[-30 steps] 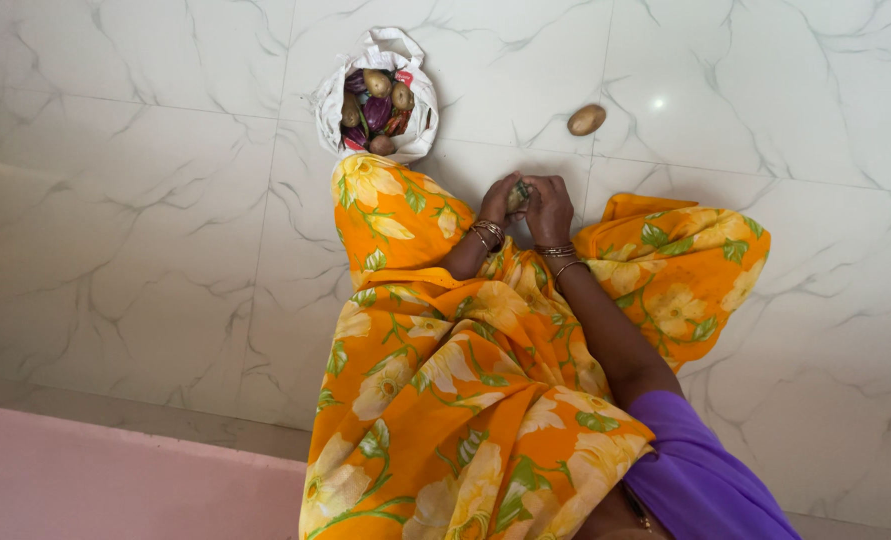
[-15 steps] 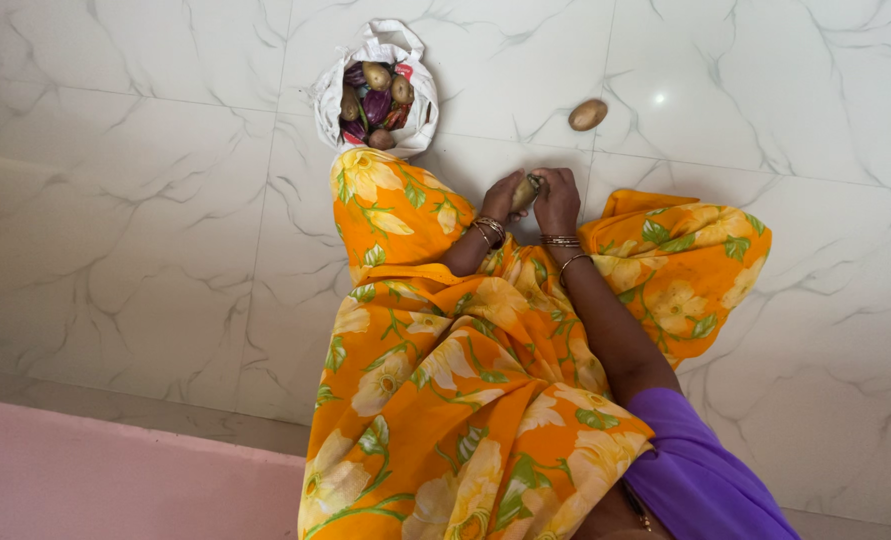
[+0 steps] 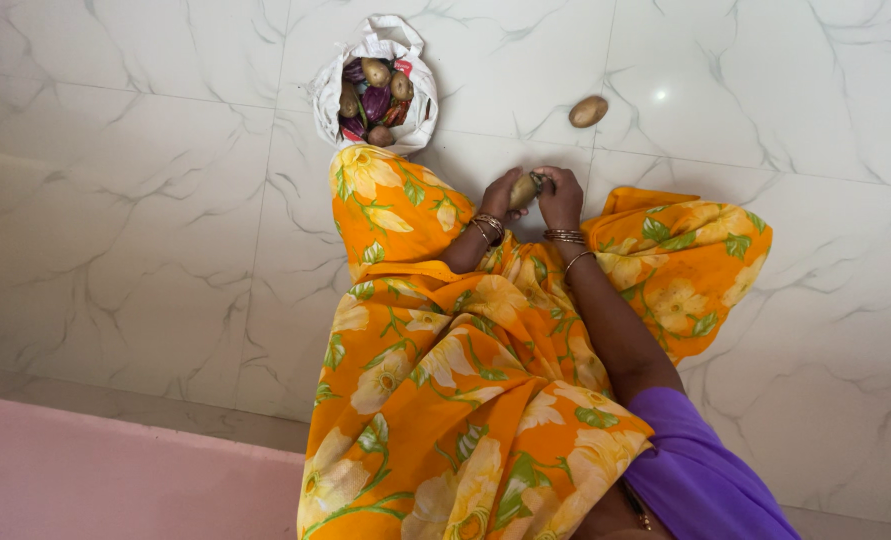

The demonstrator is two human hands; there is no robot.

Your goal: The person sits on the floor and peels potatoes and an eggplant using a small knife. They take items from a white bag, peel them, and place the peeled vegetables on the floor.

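Observation:
I sit on a white marble floor in an orange flowered garment. My left hand (image 3: 498, 194) and my right hand (image 3: 561, 197) are together in front of my knees, both closed around a small brown potato (image 3: 521, 190). A thin dark object lies against the potato under my right fingers; what it is I cannot tell. Bangles ring both wrists.
A white plastic bag (image 3: 417, 118) stands open on the floor beyond my left knee, holding potatoes and purple brinjals (image 3: 376, 101). A loose potato (image 3: 587, 110) lies on the tiles to the far right of my hands. A pink surface (image 3: 115, 480) fills the near left corner.
My hands have turned the potato so more of it shows between them. The view has shifted slightly downward.

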